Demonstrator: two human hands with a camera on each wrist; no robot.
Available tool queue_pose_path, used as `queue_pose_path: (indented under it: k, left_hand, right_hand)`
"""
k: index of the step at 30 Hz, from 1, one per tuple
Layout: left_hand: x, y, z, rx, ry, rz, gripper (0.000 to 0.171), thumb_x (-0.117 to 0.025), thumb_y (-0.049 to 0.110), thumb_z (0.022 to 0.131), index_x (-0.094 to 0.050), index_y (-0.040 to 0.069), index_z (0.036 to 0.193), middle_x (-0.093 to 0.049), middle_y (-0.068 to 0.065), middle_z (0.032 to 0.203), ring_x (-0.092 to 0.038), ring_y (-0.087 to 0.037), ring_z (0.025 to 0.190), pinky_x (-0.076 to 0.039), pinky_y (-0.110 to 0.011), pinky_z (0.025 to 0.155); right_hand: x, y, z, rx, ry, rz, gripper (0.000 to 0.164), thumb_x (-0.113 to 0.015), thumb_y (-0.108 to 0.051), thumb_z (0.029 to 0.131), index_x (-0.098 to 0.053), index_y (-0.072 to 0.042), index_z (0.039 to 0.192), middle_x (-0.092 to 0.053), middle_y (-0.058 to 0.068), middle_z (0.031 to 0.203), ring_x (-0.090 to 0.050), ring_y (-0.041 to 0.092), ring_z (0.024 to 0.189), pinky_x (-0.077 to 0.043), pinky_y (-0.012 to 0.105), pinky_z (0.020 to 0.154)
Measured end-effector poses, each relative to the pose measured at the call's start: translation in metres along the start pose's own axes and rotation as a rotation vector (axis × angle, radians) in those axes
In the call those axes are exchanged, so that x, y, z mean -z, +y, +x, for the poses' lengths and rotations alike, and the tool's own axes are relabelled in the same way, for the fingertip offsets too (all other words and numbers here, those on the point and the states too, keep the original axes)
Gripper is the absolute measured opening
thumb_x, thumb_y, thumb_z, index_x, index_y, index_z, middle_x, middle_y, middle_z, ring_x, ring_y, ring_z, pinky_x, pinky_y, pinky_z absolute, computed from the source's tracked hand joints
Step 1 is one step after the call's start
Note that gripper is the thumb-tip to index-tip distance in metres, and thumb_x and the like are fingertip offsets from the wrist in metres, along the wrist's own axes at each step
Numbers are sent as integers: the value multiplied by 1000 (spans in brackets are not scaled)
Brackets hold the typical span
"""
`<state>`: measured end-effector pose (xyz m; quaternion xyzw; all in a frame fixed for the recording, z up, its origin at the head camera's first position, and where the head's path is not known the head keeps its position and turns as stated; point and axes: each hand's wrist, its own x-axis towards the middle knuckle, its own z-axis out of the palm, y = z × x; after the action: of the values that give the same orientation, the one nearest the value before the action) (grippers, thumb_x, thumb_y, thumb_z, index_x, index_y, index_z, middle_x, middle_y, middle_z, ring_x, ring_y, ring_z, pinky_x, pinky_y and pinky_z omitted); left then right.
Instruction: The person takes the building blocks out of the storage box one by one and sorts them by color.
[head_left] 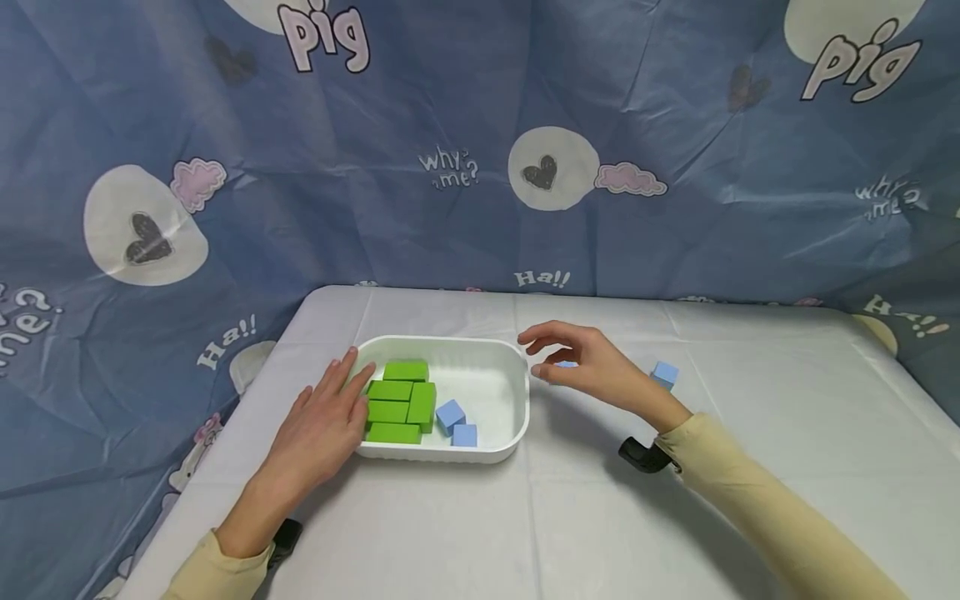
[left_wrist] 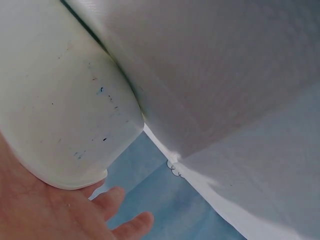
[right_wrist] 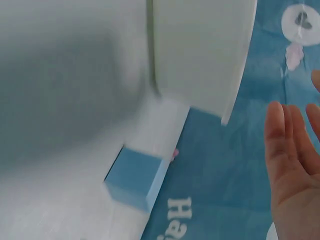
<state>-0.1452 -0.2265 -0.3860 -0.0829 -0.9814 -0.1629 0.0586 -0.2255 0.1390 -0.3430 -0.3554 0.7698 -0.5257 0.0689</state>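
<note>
A white plastic tub [head_left: 468,456] stands on the table with several green blocks [head_left: 388,411] grouped at its left end. Two small blue cubes [head_left: 450,415] lie near the tub's middle. My left hand [head_left: 318,429] rests on the left rim, fingers extended; the left wrist view shows the palm against the tub's outer wall [left_wrist: 70,110]. Just past the right rim, my right hand [head_left: 588,360] hovers with loosely bent fingers and nothing between them. Below it a blue cube [right_wrist: 132,177] sits on the table, mostly hidden by the hand in the head view.
Another blue cube [head_left: 664,373] lies farther right, beyond my right wrist. A white cloth covers the table [head_left: 420,533]. Behind it hangs a blue printed curtain [head_left: 420,225], close along the table's back edge.
</note>
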Motion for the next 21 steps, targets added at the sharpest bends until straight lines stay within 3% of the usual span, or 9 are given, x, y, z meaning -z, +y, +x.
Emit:
queue_pose_path:
  k: [5, 9, 15, 21]
  left_hand:
    - [-1, 0, 1, 0, 4, 6, 50, -29, 27, 107, -38, 9, 152, -15, -14, 163, -17, -37, 147, -18, -65, 109]
    - [-1, 0, 1, 0, 5, 7, 50, -29, 27, 107, -38, 9, 152, -15, -14, 163, -17, -37, 147, -18, -65, 109]
    - [-1, 1, 0, 5, 7, 1, 50, -30, 26, 106, -38, 8, 152, -16, -14, 163, -17, -37, 147, -17, -65, 109]
    - [-1, 1, 0, 4, 7, 6, 50, -30, 27, 107, -38, 8, 152, -16, -14, 163, -18, -37, 147, -18, -65, 109]
  right_hand:
    - [-13, 10, 13, 31, -76, -17, 39, -72, -8, 90, -63, -16, 127, -63, -3, 122, -62, 22, 108, -53, 36, 85]
    - [-24, 5, 20, 31, -132, -9, 40, -71, -2, 89, -63, -14, 127, -62, -2, 124, -61, 19, 107, -52, 36, 88]
    - [-39, 8, 31, 55, -202, 4, 40, -70, -2, 89, -63, -17, 126, -62, -5, 123, -60, 18, 107, -52, 33, 89]
    - [-52, 9, 39, 93, -265, 7, 38, -70, -6, 91, -63, -17, 126, -61, -7, 123, -58, 26, 110, -53, 32, 88]
